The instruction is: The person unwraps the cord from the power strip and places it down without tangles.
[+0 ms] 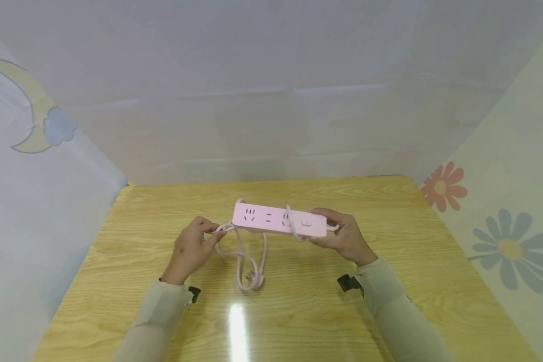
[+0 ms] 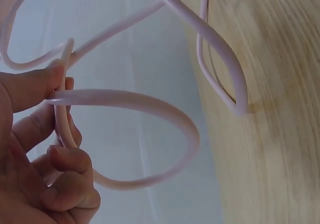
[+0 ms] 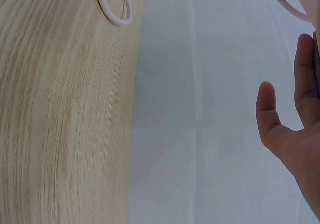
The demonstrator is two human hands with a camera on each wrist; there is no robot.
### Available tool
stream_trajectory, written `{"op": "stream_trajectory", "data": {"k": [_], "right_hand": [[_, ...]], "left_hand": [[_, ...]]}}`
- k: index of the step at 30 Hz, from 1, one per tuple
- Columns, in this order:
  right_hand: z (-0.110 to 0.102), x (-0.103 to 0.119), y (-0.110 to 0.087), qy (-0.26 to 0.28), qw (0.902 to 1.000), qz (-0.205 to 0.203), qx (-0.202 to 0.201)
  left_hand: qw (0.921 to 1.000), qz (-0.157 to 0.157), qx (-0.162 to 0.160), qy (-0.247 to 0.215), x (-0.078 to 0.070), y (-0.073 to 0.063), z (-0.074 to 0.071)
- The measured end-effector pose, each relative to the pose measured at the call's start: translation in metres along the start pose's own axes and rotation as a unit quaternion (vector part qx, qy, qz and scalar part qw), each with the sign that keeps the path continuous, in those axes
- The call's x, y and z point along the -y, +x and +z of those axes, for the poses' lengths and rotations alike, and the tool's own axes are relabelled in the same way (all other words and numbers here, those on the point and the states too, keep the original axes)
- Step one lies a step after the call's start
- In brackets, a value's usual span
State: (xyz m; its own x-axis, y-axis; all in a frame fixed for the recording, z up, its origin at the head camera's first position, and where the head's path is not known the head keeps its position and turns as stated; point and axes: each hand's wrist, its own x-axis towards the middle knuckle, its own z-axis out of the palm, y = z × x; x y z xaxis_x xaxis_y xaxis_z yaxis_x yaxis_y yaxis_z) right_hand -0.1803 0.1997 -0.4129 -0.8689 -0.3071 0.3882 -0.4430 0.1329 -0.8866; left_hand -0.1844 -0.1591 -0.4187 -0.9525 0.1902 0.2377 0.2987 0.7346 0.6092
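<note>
A pink power strip (image 1: 271, 219) is held above the table, its sockets and switch facing the head camera. My right hand (image 1: 344, 236) grips its right end, thumb and fingers on opposite long edges. One turn of the pink cord (image 1: 291, 221) wraps across the strip near the switch. At the strip's left end, my left hand (image 1: 193, 247) pinches the cord between thumb and fingers; in the left wrist view a loop of cord (image 2: 150, 104) bows out from those fingers. Below the strip hang more cord loops and the plug (image 1: 255, 277). The right wrist view shows only part of the right hand (image 3: 295, 129).
The wooden table (image 1: 298, 311) stretches beneath both hands, with a bright reflection near its front. Pale cloth walls surround it: a moon print (image 1: 36, 108) on the left, flower prints (image 1: 509, 249) on the right. A dark wrist strap part (image 1: 349, 283) shows beside the right sleeve.
</note>
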Motion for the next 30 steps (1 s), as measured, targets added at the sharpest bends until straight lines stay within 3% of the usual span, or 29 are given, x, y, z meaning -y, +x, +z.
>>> {"op": "stream_trajectory", "data": {"k": [7, 16, 22, 26, 30], "right_hand": [[-0.002, 0.001, -0.001, 0.01, 0.9994, 0.002, 0.033], [-0.003, -0.002, -0.001, 0.03, 0.997, 0.0, 0.071], [-0.001, -0.004, 0.0, 0.014, 0.9949, 0.015, 0.099], [0.0, -0.003, 0.001, -0.013, 0.9953, 0.031, 0.091], [-0.002, -0.004, 0.001, -0.039, 0.9954, 0.048, 0.073]], "left_hand": [[0.9992, -0.027, -0.025, -0.015, -0.002, 0.004, -0.002], [0.9962, -0.032, -0.067, -0.044, -0.002, 0.009, -0.014], [0.9913, -0.011, -0.111, -0.07, -0.006, 0.01, -0.019], [0.9868, 0.006, -0.135, -0.089, -0.009, 0.009, -0.022], [0.9848, 0.023, -0.139, -0.101, -0.01, 0.006, -0.025]]}}
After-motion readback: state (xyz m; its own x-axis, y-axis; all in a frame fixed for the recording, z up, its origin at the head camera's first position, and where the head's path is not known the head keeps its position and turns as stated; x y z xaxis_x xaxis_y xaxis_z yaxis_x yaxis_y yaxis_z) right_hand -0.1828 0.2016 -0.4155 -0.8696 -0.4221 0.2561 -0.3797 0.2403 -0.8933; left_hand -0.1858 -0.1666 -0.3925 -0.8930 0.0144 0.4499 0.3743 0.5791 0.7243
